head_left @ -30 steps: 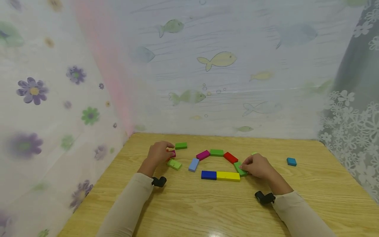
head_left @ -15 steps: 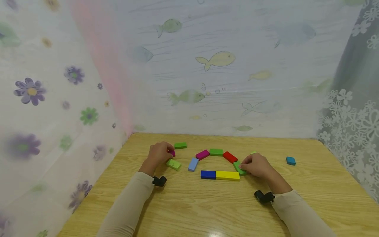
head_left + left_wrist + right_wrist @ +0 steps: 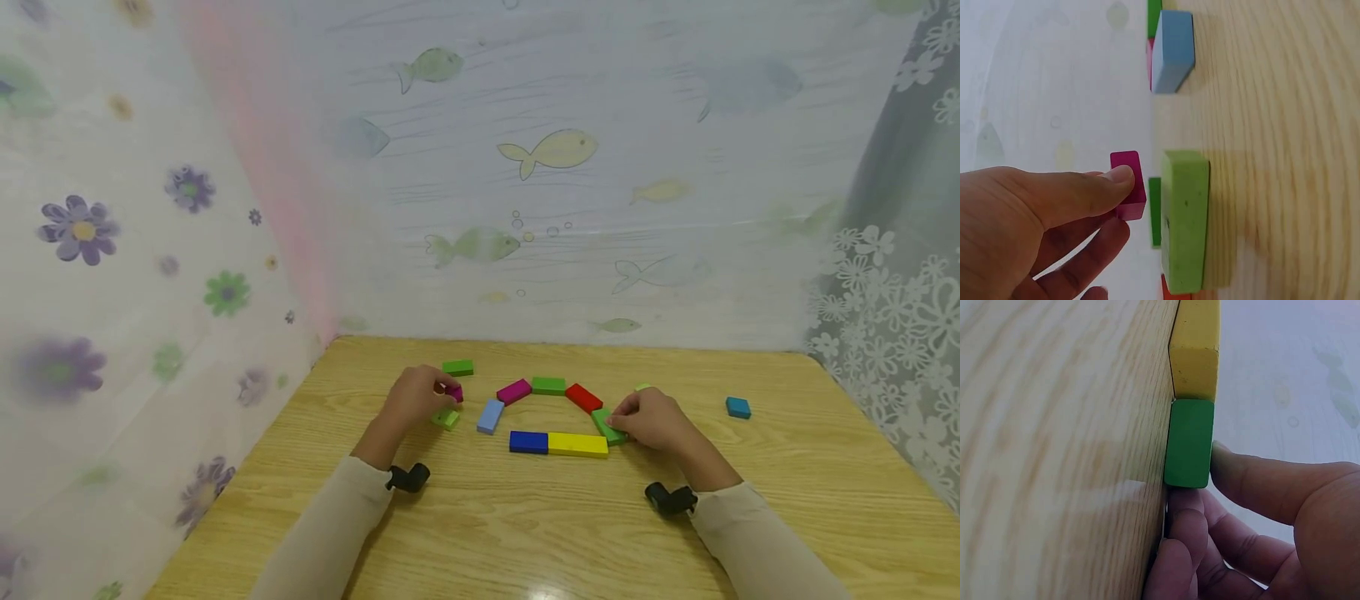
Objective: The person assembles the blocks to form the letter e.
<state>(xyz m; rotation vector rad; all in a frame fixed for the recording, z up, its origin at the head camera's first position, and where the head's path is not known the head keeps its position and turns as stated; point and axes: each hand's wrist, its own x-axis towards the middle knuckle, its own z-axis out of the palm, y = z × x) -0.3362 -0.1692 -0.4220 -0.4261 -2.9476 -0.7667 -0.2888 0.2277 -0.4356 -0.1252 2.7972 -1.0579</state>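
Observation:
My left hand (image 3: pixel 415 400) pinches a magenta block (image 3: pixel 1130 187) between thumb and fingers, held above the table. Below that hand lies a light green block (image 3: pixel 1186 219), partly covered in the head view. My right hand (image 3: pixel 656 423) holds the green block (image 3: pixel 1189 444) at the right end of an arc, thumb on its top and fingers curled at its side. This block touches the end of a yellow block (image 3: pixel 577 445). A dark blue block (image 3: pixel 528 442) adjoins the yellow one. The arc continues with red (image 3: pixel 583 397), green (image 3: pixel 549 386), magenta (image 3: pixel 513 392) and light blue (image 3: pixel 491 416) blocks.
Behind the left hand lies another green block (image 3: pixel 457 367). A red block (image 3: pixel 1175 289) shows partly in the left wrist view. A light green piece (image 3: pixel 642 387) peeks out behind the right hand. Far right on the wooden table (image 3: pixel 487 525) is a teal block (image 3: pixel 738 407).
My left hand has picked up the magenta block and moved slightly right with it, over the light green block. My right hand has stayed at the green block.

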